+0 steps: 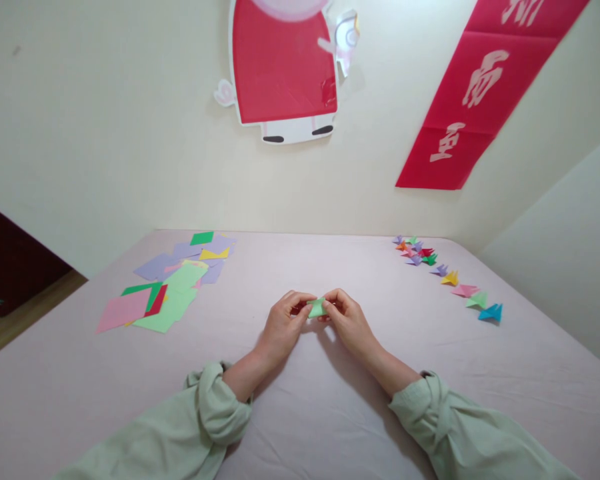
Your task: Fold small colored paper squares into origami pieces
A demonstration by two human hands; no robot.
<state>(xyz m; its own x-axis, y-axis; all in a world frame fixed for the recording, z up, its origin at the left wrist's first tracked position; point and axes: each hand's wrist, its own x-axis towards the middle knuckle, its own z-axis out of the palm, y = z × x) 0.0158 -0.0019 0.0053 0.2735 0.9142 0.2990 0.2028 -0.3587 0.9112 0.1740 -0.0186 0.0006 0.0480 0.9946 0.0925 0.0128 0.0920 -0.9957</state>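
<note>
On my feed, left hand has fingers clamped on the left edge of the green paper; it's between both hands, neither nearer (can't call its long axis). Right hand pinches the right edge.

We observe a broad, flat surface covered in pale pink, lightly wrinkled cloth. On its left side we find overlapping coloured paper sheets: a pink four-sided sheet at the near end, light green sheets to its right, lilac sheets farther back. On its right side we trace a line of small, pointed, folded-paper shapes, crowded at the far end, with a blue one nearest.
</note>
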